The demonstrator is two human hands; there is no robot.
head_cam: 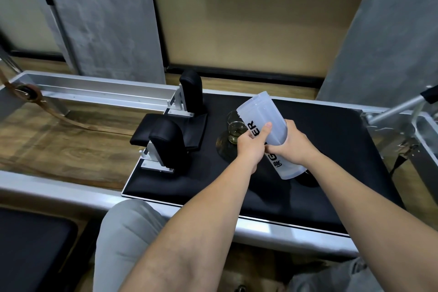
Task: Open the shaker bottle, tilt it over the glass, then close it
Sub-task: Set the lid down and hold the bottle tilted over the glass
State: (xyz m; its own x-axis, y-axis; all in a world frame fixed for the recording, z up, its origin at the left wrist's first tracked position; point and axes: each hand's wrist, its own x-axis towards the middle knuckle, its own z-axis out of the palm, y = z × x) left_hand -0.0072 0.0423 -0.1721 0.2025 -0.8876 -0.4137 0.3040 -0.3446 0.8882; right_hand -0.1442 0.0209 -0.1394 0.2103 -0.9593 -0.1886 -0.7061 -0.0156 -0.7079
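Both forearms extend as we clasp the shaker bottle [265,125] with left hand [251,147] and right hand [294,143], tilting its open mouth over the glass [235,128].

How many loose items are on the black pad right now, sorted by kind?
Shaker bottle: 1, held tilted by the left hand and right hand
Glass: 1, with yellowish liquid
Dark round coaster under the glass: 1
Dark round object, possibly the lid: 1
Total: 4
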